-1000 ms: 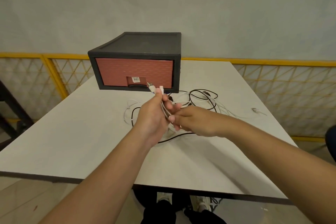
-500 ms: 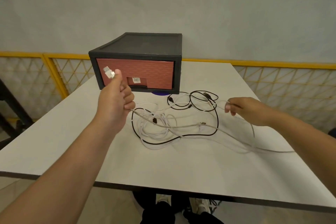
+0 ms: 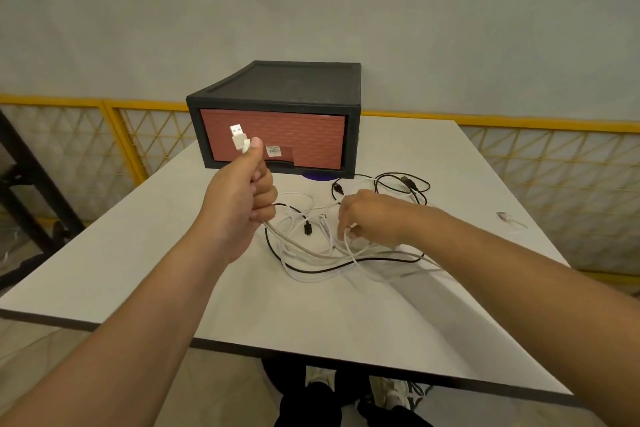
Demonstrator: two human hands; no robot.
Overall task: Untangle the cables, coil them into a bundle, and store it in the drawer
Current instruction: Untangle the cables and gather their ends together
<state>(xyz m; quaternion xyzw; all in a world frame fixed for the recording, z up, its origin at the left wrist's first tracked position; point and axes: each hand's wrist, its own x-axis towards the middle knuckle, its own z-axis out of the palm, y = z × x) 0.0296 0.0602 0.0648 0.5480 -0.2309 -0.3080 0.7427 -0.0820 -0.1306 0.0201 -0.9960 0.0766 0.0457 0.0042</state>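
Head view is showing the left hand [image 3: 242, 204] gripping a white cable [image 3: 284, 236] in a closed fist. The cable's plug [image 3: 238, 137] is sticking up just above the thumb, and the cord is trailing from under the little finger into the tangle of cables [image 3: 311, 272] lying on the table [image 3: 311, 322]. The right hand [image 3: 374, 222] is reaching into that tangle, its curled fingertips pinching a white loop [image 3: 347, 236]. Beyond the left knuckles, the drawer [image 3: 304, 135] is sitting closed.

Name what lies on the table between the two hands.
In the head view, tangled white and black cables lie between left hand and right hand.
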